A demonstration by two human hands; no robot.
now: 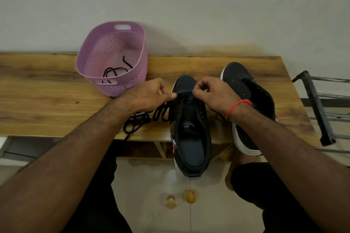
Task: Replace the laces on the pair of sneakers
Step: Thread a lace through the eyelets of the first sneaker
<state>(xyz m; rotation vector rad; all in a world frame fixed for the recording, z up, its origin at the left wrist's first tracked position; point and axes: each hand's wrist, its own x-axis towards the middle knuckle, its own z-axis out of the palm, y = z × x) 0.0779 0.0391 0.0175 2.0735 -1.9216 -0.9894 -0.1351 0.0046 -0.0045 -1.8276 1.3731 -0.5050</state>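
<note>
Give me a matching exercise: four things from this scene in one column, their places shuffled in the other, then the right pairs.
1. Purple perforated plastic basket
2. Dark unlaced sneaker
3. Red thread bracelet
4. Two amber glass balls

A. On the floor
B. On the right wrist
C. Far left on the wooden table
D. Right of the sneaker being laced

Pairs: 1-C, 2-D, 3-B, 4-A

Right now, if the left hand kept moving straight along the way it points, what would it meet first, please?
The left hand points right, toward the near sneaker's toe end; its thumb looks already at the black lace there. Beyond that is the right hand, though depth is unclear.
</note>
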